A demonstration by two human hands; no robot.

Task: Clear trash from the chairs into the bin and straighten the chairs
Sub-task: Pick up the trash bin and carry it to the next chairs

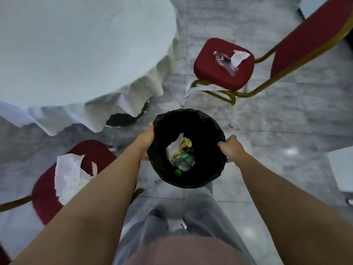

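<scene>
In the head view, the bin (186, 152) hangs between both hands, in front of the person's legs and above the grey floor. The left hand (147, 138) presses on the left rim; its fingers go down the outer side and I cannot tell how they curl. The right hand (230, 148) grips the right rim with curled fingers.

The risk I see is the loose black liner: if a hand holds only the liner and not the rim, the bin may slip or tilt, and the contents may fall out. Also the far chair (223, 64) stands close ahead, so the bin may hit it.

Inside the bin lie a plastic bottle (184, 162) with a green cap, white paper and something yellow and crumpled. Trash is not yet cleared: a white napkin (238, 57) and a clear wrapper (224, 61) on the far chair, and white paper (70, 175) on the near chair (47, 192) at the left.
</scene>
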